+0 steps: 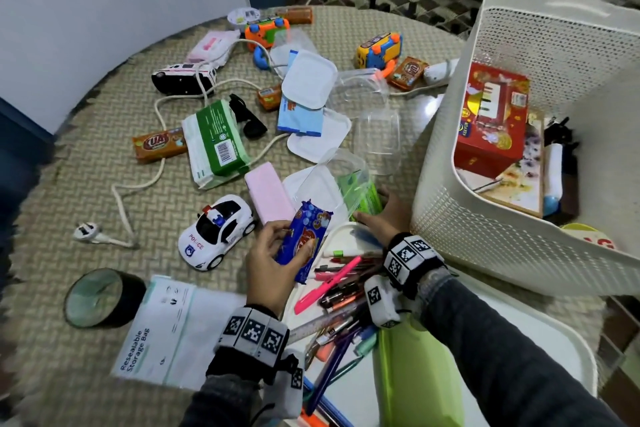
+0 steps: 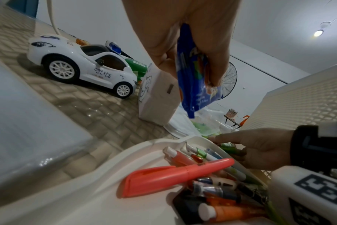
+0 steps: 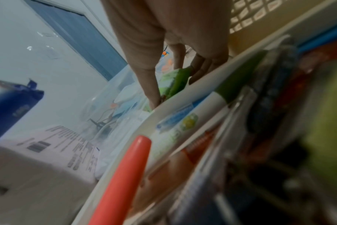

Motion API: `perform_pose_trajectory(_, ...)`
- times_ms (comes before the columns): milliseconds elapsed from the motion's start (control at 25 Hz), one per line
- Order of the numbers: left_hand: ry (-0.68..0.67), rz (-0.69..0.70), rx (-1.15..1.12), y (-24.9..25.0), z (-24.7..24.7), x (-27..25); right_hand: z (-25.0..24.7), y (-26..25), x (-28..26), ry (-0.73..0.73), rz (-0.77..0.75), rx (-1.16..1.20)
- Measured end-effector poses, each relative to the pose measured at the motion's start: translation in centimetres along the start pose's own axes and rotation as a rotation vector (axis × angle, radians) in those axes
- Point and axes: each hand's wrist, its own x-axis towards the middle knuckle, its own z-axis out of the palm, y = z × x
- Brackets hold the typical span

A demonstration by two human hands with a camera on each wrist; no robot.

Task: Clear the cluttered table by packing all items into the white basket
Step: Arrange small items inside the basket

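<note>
My left grip [image 1: 273, 263] is clamped round the blue wafer pack [image 1: 304, 239]: light, crinkly, crushable, so I hold mid-length. My right grip [image 1: 382, 215], fingers curling, pinches the soft green pack [image 1: 363, 198]; basket [image 1: 450, 204] just right.

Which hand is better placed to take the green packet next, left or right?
Right, probably. The right hand already touches the green packet, beside the basket. The left hand is busy holding the blue snack pack.

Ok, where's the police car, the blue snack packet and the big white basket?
police car [image 1: 216, 230], head view, on its roof.
blue snack packet [image 1: 304, 239], head view, on its printed front.
white basket [image 1: 460, 204], head view, on its near mesh wall.
</note>
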Motion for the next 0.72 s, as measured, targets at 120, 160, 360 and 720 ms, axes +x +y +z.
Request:
perform_pose_trajectory(120,0.008,0.004,0.005,-0.2,-0.6,0.0,-0.1,-0.4,-0.4,0.003,0.008,0.033)
perform_pose_trajectory(160,0.011,0.011,0.007,-0.2,-0.8,0.0,-0.4,-1.0,-0.9,0.022,0.012,0.063)
perform_pose_trajectory(360,0.031,0.025,0.013,0.4,-1.4,-0.2,-2.7,-3.4,-3.1,0.086,-0.003,0.116)
perform_pose_trajectory(720,0.064,0.074,0.019,1.7,-0.7,-2.4,-4.4,-2.8,-9.0,-0.039,-0.203,0.228)
